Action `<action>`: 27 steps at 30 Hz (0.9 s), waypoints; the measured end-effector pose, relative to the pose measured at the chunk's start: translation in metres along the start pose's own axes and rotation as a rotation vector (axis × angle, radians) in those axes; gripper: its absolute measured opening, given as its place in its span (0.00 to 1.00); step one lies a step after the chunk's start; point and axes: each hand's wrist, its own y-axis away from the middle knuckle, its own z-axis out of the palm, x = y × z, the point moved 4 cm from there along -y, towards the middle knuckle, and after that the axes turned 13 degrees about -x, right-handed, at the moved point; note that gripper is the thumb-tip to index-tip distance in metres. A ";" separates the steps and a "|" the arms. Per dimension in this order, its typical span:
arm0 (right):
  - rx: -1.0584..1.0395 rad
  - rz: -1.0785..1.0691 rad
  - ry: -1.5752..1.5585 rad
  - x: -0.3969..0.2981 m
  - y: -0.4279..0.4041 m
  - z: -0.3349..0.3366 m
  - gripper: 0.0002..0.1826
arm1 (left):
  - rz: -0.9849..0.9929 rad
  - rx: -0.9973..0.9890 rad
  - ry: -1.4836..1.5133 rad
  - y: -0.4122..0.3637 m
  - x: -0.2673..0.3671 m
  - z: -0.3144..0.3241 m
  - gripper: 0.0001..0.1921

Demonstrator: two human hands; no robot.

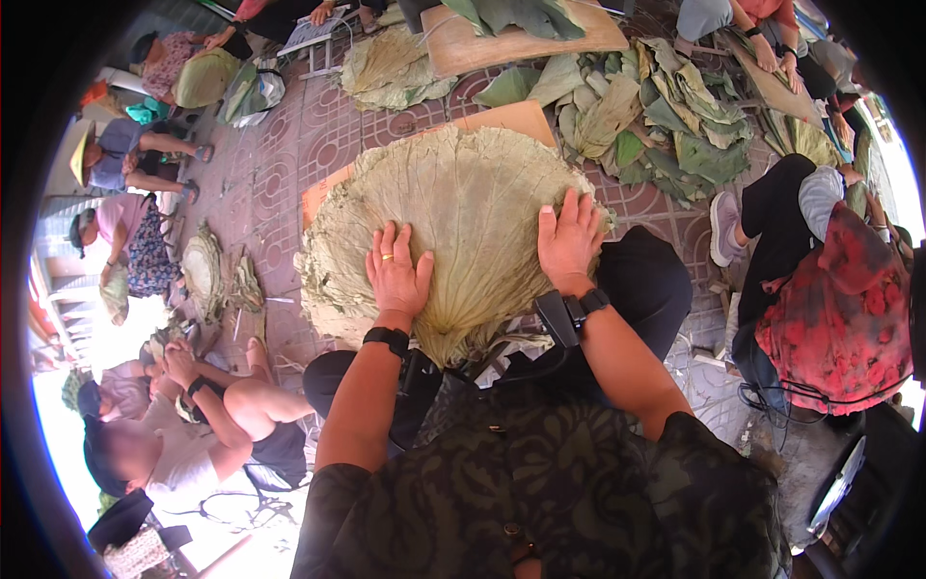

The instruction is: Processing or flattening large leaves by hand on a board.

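Observation:
A large dried lotus leaf [470, 210], pale tan-green and folded into a fan shape, lies flat before me on top of what looks like a stack of similar leaves. Its ribs run together to a gathered point near my lap. My left hand [399, 273] rests palm down on the left part of the leaf, fingers a little spread, with a ring on one finger. On the right edge my right hand [569, 235] presses flat, its fingers apart. Neither hand grips anything. A cardboard sheet [522, 120] shows from under the leaves at the back and left.
A loose heap of lotus leaves [673, 123] covers the paving at the back right. Beyond my leaf stands a wooden board [521, 40] with a greener leaf on it. Seated people work close on both sides. More leaf stacks [205, 271] lie at the left.

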 end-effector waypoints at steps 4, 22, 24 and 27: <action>0.044 0.058 0.017 0.030 0.001 0.024 0.34 | 0.019 -0.003 0.012 -0.003 0.009 0.002 0.30; 0.064 -0.466 0.244 -0.050 0.032 0.001 0.33 | -0.088 0.001 0.068 0.010 0.007 -0.013 0.30; -0.044 -0.717 0.330 -0.081 0.045 0.019 0.32 | -0.076 -0.037 0.072 0.012 0.008 -0.016 0.30; -0.285 -0.675 0.477 -0.086 0.035 0.049 0.32 | -0.067 -0.036 0.123 0.009 0.008 -0.014 0.30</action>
